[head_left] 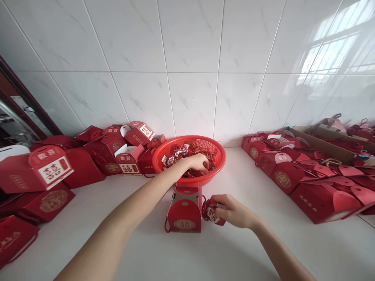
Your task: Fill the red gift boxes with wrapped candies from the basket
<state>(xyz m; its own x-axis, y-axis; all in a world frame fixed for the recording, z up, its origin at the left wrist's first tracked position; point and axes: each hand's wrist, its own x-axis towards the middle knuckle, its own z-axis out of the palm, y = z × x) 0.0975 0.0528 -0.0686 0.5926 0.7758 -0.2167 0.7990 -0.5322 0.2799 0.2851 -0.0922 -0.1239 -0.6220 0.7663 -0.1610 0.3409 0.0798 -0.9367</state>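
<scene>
My left hand (pixel 199 163) reaches into a red plastic basket (pixel 221 154), its fingers curled down among wrapped candies (pixel 175 154); what is between the fingertips is hidden. Lower right of it, my right hand (pixel 234 210) is closed around red-wrapped candies (pixel 213 214) with a white and dark pattern. These are held just above the counter, close to the right side of a red gift box (pixel 185 218). The box stands in front of the basket with its top open, a gold round print on its front and a red cord at its side.
Red gift boxes (pixel 49 168) are piled at the left, some with white double-happiness labels. More red boxes (pixel 281 171) stand in rows at the right beside a cardboard carton (pixel 310 142). A white tiled wall (pixel 193 97) closes off the back of the white counter (pixel 240 246).
</scene>
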